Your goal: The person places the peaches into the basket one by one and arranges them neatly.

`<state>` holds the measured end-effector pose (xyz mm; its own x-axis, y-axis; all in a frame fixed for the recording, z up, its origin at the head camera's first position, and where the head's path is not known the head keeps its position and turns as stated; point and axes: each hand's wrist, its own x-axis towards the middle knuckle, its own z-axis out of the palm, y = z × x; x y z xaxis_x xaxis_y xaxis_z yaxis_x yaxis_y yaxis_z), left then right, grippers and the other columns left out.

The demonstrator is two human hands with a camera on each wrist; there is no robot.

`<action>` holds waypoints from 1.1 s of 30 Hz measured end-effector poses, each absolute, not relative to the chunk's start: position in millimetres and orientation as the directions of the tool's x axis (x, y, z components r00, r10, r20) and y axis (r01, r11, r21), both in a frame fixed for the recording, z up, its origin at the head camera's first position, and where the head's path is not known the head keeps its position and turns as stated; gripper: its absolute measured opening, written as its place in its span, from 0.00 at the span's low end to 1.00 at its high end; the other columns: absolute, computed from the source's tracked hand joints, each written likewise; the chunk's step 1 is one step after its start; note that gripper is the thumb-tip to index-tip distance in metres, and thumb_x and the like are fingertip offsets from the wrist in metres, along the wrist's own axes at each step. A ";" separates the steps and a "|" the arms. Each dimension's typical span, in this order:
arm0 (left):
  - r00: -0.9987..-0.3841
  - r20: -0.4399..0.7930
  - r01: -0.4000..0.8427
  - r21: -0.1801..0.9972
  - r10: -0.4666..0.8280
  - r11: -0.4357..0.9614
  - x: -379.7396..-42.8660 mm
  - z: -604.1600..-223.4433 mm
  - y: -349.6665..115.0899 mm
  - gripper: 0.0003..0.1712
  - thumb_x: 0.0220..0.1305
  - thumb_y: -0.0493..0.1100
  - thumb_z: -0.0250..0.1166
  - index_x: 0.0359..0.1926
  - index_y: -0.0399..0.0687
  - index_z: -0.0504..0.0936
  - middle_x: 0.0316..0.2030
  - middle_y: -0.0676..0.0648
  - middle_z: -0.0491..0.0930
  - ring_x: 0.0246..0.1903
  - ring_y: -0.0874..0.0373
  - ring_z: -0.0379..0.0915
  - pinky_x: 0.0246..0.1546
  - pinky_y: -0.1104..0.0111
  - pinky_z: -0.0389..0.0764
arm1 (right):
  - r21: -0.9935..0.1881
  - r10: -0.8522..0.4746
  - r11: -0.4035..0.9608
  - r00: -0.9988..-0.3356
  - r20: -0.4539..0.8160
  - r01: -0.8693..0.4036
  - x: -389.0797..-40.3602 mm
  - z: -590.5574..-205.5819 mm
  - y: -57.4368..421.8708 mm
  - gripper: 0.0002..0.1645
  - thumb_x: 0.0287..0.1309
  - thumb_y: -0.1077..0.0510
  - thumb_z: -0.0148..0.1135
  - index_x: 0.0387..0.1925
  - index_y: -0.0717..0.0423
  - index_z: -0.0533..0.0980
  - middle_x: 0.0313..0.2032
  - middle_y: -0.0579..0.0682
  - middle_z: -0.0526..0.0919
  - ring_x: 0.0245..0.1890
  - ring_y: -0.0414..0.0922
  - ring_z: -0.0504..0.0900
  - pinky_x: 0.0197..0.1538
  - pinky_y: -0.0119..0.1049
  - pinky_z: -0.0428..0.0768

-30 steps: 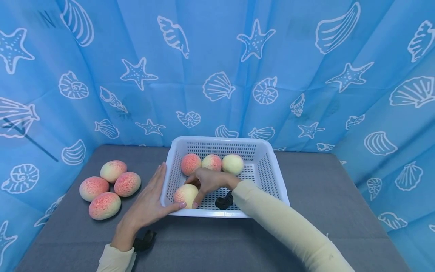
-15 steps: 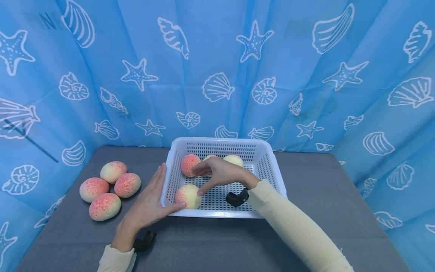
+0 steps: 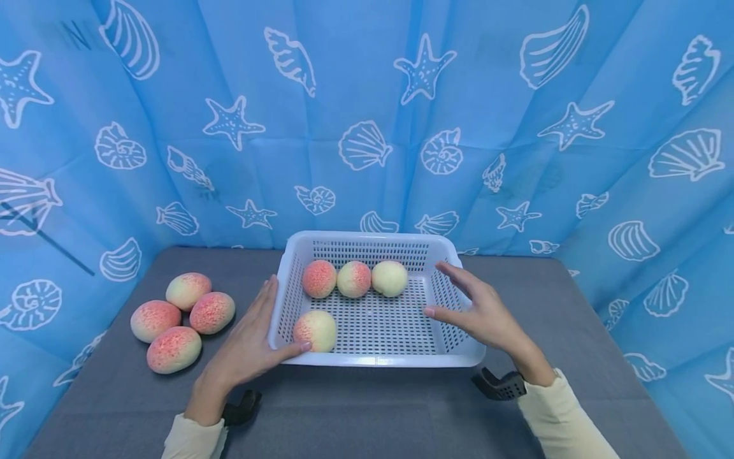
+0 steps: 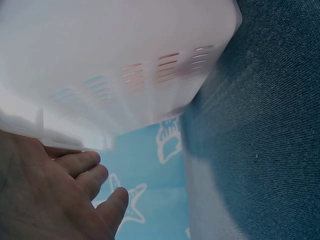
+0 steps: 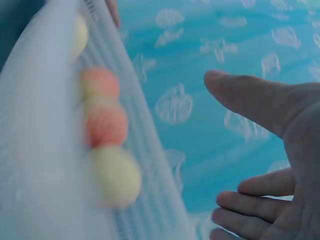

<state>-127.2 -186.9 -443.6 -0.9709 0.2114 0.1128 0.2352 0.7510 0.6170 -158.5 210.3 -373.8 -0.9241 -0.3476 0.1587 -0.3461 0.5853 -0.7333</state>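
A white plastic basket [image 3: 378,362] with slotted walls stands on the grey table. Inside it, a red peach [image 3: 319,278], a two-toned peach [image 3: 353,279] and a pale peach [image 3: 390,278] line the back, while another peach [image 3: 319,331] lies at the front left corner. My left hand [image 3: 246,338] rests at that corner, its fingers straight along the left side and its thumb over the front rim. In the left wrist view its fingertips [image 4: 119,197] extend past the basket's edge. My right hand [image 3: 482,309] is spread above the right wall, holding nothing.
Left of the basket, several more peaches [image 3: 174,349] sit grouped on the grey tabletop [image 3: 355,414]. A blue curtain [image 3: 367,115] with white shell and starfish prints hangs behind and around the table.
My right hand has let go of the front left peach and moved right, from inside the basket to its right wall. My left hand stays at the corner.
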 end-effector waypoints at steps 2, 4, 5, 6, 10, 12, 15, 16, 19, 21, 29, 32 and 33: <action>-0.971 0.110 0.235 0.618 0.214 0.750 -127.5 -442.6 -187.0 0.73 0.54 0.71 0.71 0.82 0.51 0.32 0.81 0.44 0.33 0.79 0.41 0.30 0.70 0.34 0.48 | -0.732 -0.295 0.613 -0.946 0.136 -0.297 -148.2 -382.9 225.2 0.59 0.57 0.47 0.76 0.78 0.61 0.53 0.74 0.66 0.58 0.69 0.68 0.64 0.62 0.68 0.69; -0.972 0.103 0.230 0.616 0.212 0.753 -127.4 -442.1 -187.2 0.73 0.54 0.72 0.70 0.82 0.50 0.33 0.81 0.44 0.32 0.79 0.41 0.30 0.70 0.34 0.48 | -0.728 -0.251 0.639 -0.962 0.108 -0.248 -138.9 -391.5 235.2 0.63 0.58 0.45 0.75 0.80 0.59 0.47 0.76 0.68 0.52 0.70 0.70 0.61 0.61 0.71 0.67; -0.972 0.101 0.228 0.618 0.212 0.753 -127.2 -442.2 -187.3 0.73 0.54 0.72 0.70 0.82 0.49 0.33 0.81 0.44 0.32 0.79 0.41 0.30 0.69 0.33 0.47 | -0.727 -0.233 0.649 -0.968 0.091 -0.224 -134.9 -395.6 238.9 0.64 0.58 0.44 0.75 0.81 0.59 0.44 0.76 0.69 0.49 0.71 0.71 0.58 0.61 0.72 0.66; -0.972 0.100 0.227 0.618 0.211 0.753 -127.1 -442.2 -187.4 0.73 0.54 0.72 0.70 0.82 0.49 0.33 0.81 0.44 0.32 0.79 0.40 0.30 0.69 0.33 0.47 | -0.726 -0.218 0.657 -0.973 0.076 -0.203 -131.2 -399.7 241.7 0.66 0.58 0.44 0.74 0.81 0.59 0.41 0.77 0.69 0.46 0.73 0.71 0.54 0.63 0.74 0.62; -0.972 0.099 0.227 0.617 0.212 0.754 -126.7 -442.2 -187.7 0.73 0.54 0.72 0.70 0.82 0.50 0.32 0.81 0.43 0.31 0.79 0.40 0.30 0.70 0.34 0.47 | -0.736 -0.212 0.655 -0.976 0.039 -0.171 -122.7 -413.9 247.5 0.69 0.59 0.46 0.74 0.81 0.57 0.34 0.78 0.69 0.36 0.75 0.72 0.40 0.65 0.77 0.49; -0.972 0.101 0.228 0.619 0.212 0.751 -126.7 -442.3 -187.8 0.73 0.54 0.71 0.70 0.82 0.51 0.32 0.81 0.43 0.32 0.79 0.40 0.30 0.70 0.34 0.47 | -0.751 -0.235 0.632 -0.971 0.051 -0.193 -121.3 -418.6 247.7 0.71 0.57 0.49 0.76 0.81 0.57 0.34 0.78 0.68 0.35 0.75 0.72 0.44 0.66 0.75 0.52; -0.972 0.104 0.230 0.620 0.212 0.750 -126.8 -442.9 -187.8 0.73 0.54 0.71 0.71 0.82 0.50 0.32 0.81 0.43 0.32 0.78 0.40 0.30 0.70 0.34 0.47 | -0.771 -0.278 0.590 -0.957 0.083 -0.239 -121.2 -421.9 246.0 0.73 0.55 0.52 0.78 0.81 0.54 0.32 0.78 0.68 0.34 0.70 0.71 0.60 0.64 0.70 0.62; -0.971 0.108 0.233 0.622 0.212 0.748 -127.0 -443.2 -187.6 0.73 0.54 0.71 0.71 0.82 0.50 0.32 0.81 0.43 0.32 0.78 0.40 0.30 0.70 0.34 0.47 | -0.774 -0.291 0.580 -0.952 0.093 -0.253 -121.1 -422.6 245.3 0.74 0.54 0.52 0.78 0.81 0.53 0.31 0.78 0.68 0.33 0.67 0.70 0.64 0.63 0.68 0.66; -0.969 0.118 0.241 0.628 0.215 0.740 -128.1 -444.7 -187.2 0.73 0.54 0.71 0.71 0.81 0.52 0.31 0.81 0.43 0.32 0.79 0.41 0.30 0.70 0.34 0.48 | -0.780 -0.322 0.563 -0.942 0.098 -0.274 -120.7 -424.1 243.8 0.76 0.54 0.51 0.78 0.80 0.50 0.28 0.78 0.68 0.28 0.67 0.70 0.65 0.61 0.68 0.68; -0.969 0.120 0.243 0.629 0.217 0.738 -128.7 -445.8 -186.8 0.73 0.54 0.72 0.71 0.81 0.53 0.31 0.81 0.44 0.32 0.79 0.41 0.31 0.70 0.34 0.49 | -0.775 -0.329 0.568 -0.940 0.095 -0.277 -120.4 -425.3 243.3 0.77 0.54 0.49 0.78 0.80 0.48 0.27 0.78 0.67 0.26 0.70 0.72 0.56 0.63 0.71 0.62; -0.970 0.119 0.239 0.603 0.210 0.761 -127.8 -443.4 -188.0 0.73 0.54 0.73 0.70 0.81 0.52 0.31 0.81 0.44 0.33 0.79 0.41 0.32 0.70 0.35 0.50 | -0.768 -0.288 0.598 -0.956 0.061 -0.229 -121.9 -428.3 241.2 0.79 0.52 0.47 0.80 0.79 0.43 0.25 0.78 0.62 0.24 0.72 0.74 0.49 0.63 0.75 0.57; -0.969 0.130 0.245 0.593 0.208 0.767 -127.0 -440.9 -189.3 0.73 0.53 0.73 0.70 0.82 0.51 0.32 0.81 0.44 0.34 0.78 0.41 0.33 0.70 0.35 0.50 | -0.772 -0.272 0.601 -0.961 0.045 -0.207 -121.7 -428.9 239.8 0.79 0.52 0.47 0.80 0.79 0.41 0.24 0.78 0.62 0.24 0.71 0.74 0.54 0.63 0.72 0.61; -0.969 0.134 0.245 0.593 0.206 0.767 -126.1 -439.0 -190.6 0.73 0.53 0.73 0.70 0.82 0.52 0.33 0.81 0.44 0.35 0.78 0.41 0.33 0.69 0.34 0.51 | -0.775 -0.270 0.599 -0.962 0.043 -0.203 -121.5 -429.1 239.4 0.79 0.52 0.47 0.80 0.79 0.41 0.24 0.78 0.62 0.24 0.70 0.73 0.56 0.62 0.71 0.64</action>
<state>-126.1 -190.6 -439.0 -0.9693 0.2062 0.1339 0.2451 0.7672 0.5927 -121.5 239.4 -429.1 -0.9618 -0.2702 0.0432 -0.2029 0.5986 -0.7749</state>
